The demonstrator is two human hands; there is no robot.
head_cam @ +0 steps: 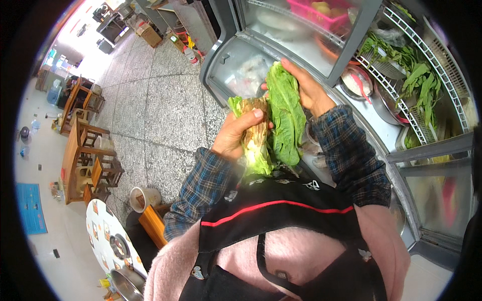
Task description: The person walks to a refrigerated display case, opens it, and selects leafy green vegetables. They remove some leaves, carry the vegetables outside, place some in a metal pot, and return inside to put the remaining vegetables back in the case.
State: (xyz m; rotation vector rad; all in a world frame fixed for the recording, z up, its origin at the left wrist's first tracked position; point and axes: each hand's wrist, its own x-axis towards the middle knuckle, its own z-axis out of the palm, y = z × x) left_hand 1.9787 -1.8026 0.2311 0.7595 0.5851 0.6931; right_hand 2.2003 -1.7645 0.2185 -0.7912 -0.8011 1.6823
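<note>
My left hand grips a bundle of leafy greens, with browned, withered leaves along its upper side and pale green ends. Beside it, my right hand holds a long green lettuce-like leaf bunch by its upper part, with the thumb at the tip. The two bunches are close together in front of my black apron. Past my hands, the lower glass-fronted section of a refrigerated display case holds plastic-wrapped items that are too blurred to name.
Wire shelves on the right carry leafy greens. A bowl of white food has a pink spoon in it. Left are wooden tables, stools, a white bucket and a round table. Cardboard boxes stand farther off.
</note>
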